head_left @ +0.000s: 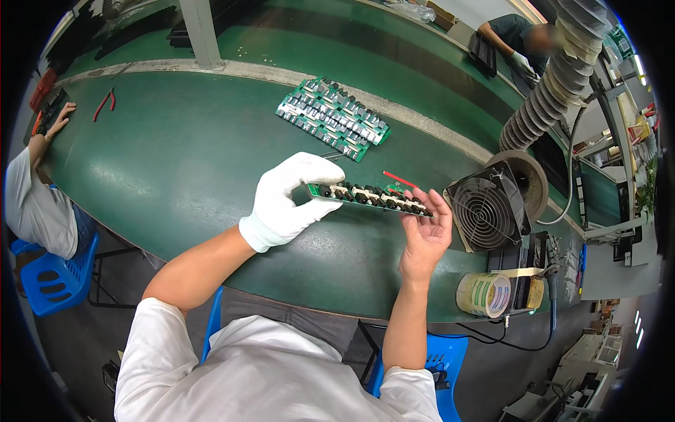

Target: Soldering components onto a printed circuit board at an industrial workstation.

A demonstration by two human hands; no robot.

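A long green circuit board [376,199] with black and cream parts along it is held tilted above the green bench. Its left end is pinched between thumb and fingers of my left hand [290,198], which wears a white glove. At the other end my bare right hand [427,224] grips the board with fingers behind it and thumb near its edge. Beyond the hands lies a batch of populated circuit boards [330,116], side by side on the bench. A red stick-like tool [399,178] lies just behind the held board, partly hidden by it.
A square black fan [485,207] stands right of my hand, before a ribbed duct [555,88]. Tape rolls [484,294] and a soldering iron [552,271] sit at the right edge. Red-handled pliers [105,104] lie far left, near another person's arm [39,144]. Someone else works across the bench.
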